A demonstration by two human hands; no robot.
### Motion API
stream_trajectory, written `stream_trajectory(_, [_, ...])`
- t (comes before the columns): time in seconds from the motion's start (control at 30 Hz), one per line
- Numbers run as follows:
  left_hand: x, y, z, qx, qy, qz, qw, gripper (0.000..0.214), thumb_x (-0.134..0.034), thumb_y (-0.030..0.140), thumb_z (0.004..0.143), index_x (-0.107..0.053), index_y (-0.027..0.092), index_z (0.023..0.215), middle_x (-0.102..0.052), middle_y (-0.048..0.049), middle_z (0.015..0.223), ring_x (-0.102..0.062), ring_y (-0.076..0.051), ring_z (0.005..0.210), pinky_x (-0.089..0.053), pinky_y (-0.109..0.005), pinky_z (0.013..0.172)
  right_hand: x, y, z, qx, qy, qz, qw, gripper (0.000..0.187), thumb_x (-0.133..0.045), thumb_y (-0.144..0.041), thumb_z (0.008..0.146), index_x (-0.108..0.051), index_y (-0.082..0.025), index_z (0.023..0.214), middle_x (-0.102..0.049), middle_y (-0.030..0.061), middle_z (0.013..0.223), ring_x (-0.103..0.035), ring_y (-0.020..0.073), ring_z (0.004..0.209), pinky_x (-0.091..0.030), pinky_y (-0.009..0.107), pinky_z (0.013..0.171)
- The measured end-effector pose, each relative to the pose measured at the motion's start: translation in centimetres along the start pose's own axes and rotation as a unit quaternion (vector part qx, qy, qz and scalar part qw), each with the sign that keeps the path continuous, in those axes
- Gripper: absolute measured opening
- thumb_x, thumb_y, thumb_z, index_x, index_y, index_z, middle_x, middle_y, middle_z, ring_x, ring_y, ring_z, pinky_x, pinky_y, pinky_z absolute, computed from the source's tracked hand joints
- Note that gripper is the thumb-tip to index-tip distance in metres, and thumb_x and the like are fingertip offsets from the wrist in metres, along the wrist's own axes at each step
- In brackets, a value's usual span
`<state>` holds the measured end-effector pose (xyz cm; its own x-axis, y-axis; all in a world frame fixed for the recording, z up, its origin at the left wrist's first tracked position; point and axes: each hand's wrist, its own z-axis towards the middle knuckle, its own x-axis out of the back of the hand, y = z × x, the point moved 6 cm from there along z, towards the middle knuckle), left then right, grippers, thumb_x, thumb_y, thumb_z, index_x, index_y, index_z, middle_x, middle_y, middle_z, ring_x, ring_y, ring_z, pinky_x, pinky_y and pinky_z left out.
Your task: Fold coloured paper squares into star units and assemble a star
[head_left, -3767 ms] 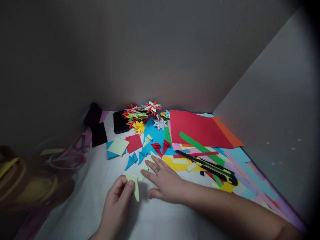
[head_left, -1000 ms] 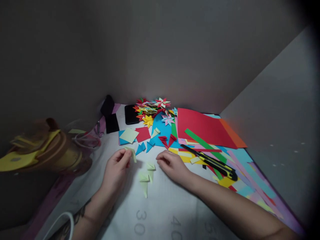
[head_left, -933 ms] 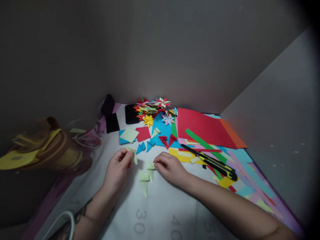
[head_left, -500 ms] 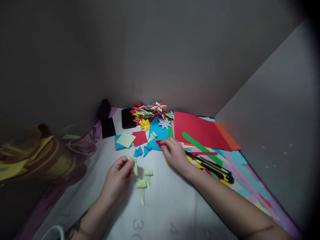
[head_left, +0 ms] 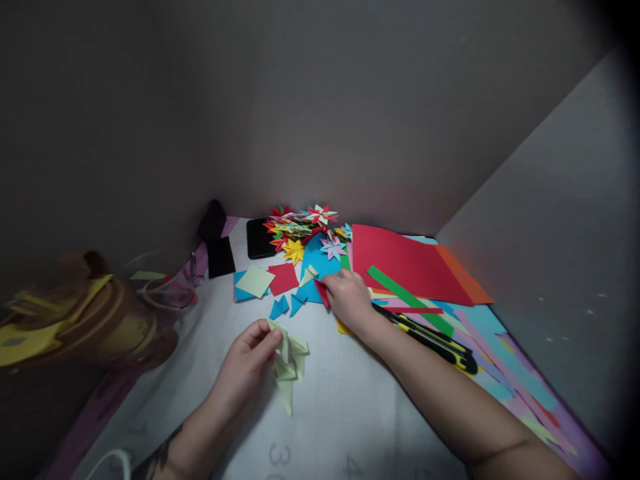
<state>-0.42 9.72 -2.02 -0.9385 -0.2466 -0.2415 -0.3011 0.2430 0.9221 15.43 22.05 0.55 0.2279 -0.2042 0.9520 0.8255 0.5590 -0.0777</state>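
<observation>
My left hand (head_left: 247, 363) is closed in a pinch on a pale green folded paper piece (head_left: 277, 328) near the front of the white cutting mat (head_left: 325, 413). A few more pale green folded pieces (head_left: 293, 367) lie just right of it. My right hand (head_left: 350, 300) reaches farther back, fingers curled on a red folded paper piece (head_left: 321, 291) at the edge of a blue sheet (head_left: 315, 257). Small blue folded pieces (head_left: 286, 305) lie between the two hands.
A pile of finished paper stars (head_left: 300, 223) sits at the back by a black phone (head_left: 259, 238). Red sheets (head_left: 400, 263), green strips and a yellow-black utility knife (head_left: 435, 340) lie to the right. A brown bag (head_left: 80, 313) and scissors (head_left: 193, 265) are at the left. Grey walls close in.
My right hand left the pale green pieces and reached back to the red folded piece, closing on it. My left hand kept its pale green piece and drifted slightly nearer.
</observation>
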Motion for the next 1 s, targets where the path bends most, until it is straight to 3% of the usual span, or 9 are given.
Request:
stream_trajectory(0.1, [-1.0,0.2,-0.7,0.002,-0.028,-0.012,1.000,0.020,-0.068,0.036,0.071,-0.063,0.016,0.072,-0.059,-0.0104,0.111,-0.057,-0.020,0.094,-0.045,-0.028,0.074,2.9,-2.0,-1.5,0.025,0.059,0.038,0.997,0.021,-0.045,-0.020,0.087,-0.066,-0.019,0.087,-0.060,0.0077,0.071,-0.047,0.0211,0.078,-0.031,0.032,0.068])
stream_trajectory(0.17, [-1.7,0.1,-1.1,0.001,-0.061,-0.033,0.998,0.019,-0.068,0.036,0.070,-0.064,0.017,0.071,-0.054,-0.0109,0.122,-0.053,-0.023,0.106,-0.043,-0.032,0.082,4.1,-4.2,-2.7,0.071,0.077,0.062,0.993,0.024,-0.042,-0.021,0.089,-0.066,-0.019,0.087,-0.059,0.0077,0.070,-0.046,0.0211,0.077,-0.032,0.033,0.069])
stream_trajectory(0.3, [-2.3,-0.4,-1.6,0.008,-0.110,-0.069,0.992,0.020,-0.068,0.035,0.071,-0.061,0.017,0.070,-0.063,-0.0081,0.099,-0.057,-0.018,0.083,-0.043,-0.028,0.072,4.1,-7.6,-4.6,0.149,0.092,0.087,0.981,0.023,-0.042,-0.017,0.089,-0.064,-0.018,0.083,-0.059,0.0085,0.071,-0.047,0.0209,0.075,-0.034,0.034,0.069])
stream_trajectory(0.4, [-2.1,-0.7,-1.5,0.028,-0.107,-0.095,0.989,0.020,-0.067,0.035,0.072,-0.060,0.017,0.075,-0.061,-0.0035,0.076,-0.054,-0.014,0.067,-0.042,-0.026,0.065,3.1,-8.5,-5.3,0.180,0.094,0.126,0.971,0.022,-0.043,-0.017,0.088,-0.062,-0.016,0.099,-0.061,0.0106,0.081,-0.050,0.0223,0.081,-0.038,0.036,0.072])
stream_trajectory(0.5, [-1.9,-0.5,-1.4,0.038,-0.098,-0.119,0.987,0.023,-0.068,0.037,0.071,-0.060,0.017,0.078,-0.060,-0.0031,0.076,-0.053,-0.014,0.067,-0.042,-0.027,0.066,2.5,-8.5,-5.4,0.189,0.075,0.193,0.960,0.029,-0.044,-0.015,0.086,-0.056,-0.014,0.113,-0.062,0.0119,0.092,-0.051,0.0227,0.087,-0.042,0.036,0.076])
stream_trajectory(0.57, [-2.0,-0.3,-1.4,0.043,-0.105,-0.126,0.985,0.024,-0.069,0.037,0.070,-0.059,0.016,0.077,-0.059,-0.0035,0.075,-0.053,-0.014,0.067,-0.042,-0.026,0.065,2.3,-8.1,-5.2,0.168,0.059,0.259,0.949,0.027,-0.044,-0.012,0.085,-0.057,-0.017,0.108,-0.062,0.0096,0.092,-0.052,0.0209,0.087,-0.043,0.034,0.077])
stream_trajectory(0.67, [-2.2,-0.3,-1.5,0.053,-0.133,-0.132,0.981,0.022,-0.069,0.033,0.070,-0.060,0.015,0.076,-0.058,-0.0036,0.073,-0.053,-0.014,0.067,-0.042,-0.026,0.067,2.0,-7.0,-4.5,0.074,0.031,0.358,0.930,0.019,-0.047,-0.012,0.083,-0.059,-0.020,0.096,-0.060,0.0054,0.088,-0.052,0.0181,0.086,-0.043,0.032,0.078])
stream_trajectory(0.8, [-2.2,-0.6,-1.6,0.074,-0.153,-0.160,0.972,0.018,-0.067,0.032,0.073,-0.060,0.016,0.079,-0.059,-0.0038,0.075,-0.055,-0.014,0.070,-0.044,-0.029,0.072,1.4,-6.3,-3.8,-0.003,-0.018,0.454,0.891,0.025,-0.057,-0.011,0.076,-0.060,-0.021,0.099,-0.056,0.0041,0.097,-0.052,0.0163,0.092,-0.043,0.029,0.079])
stream_trajectory(1.0, [-1.7,-0.2,-1.2,0.054,-0.107,-0.126,0.985,0.018,-0.069,0.033,0.071,-0.063,0.017,0.076,-0.064,-0.0084,0.092,-0.059,-0.020,0.082,-0.045,-0.032,0.074,1.2,-5.1,-3.1,-0.065,-0.044,0.541,0.837,0.005,-0.061,-0.013,0.071,-0.059,-0.018,0.072,-0.057,0.0016,0.089,-0.054,0.0148,0.088,-0.043,0.026,0.072])
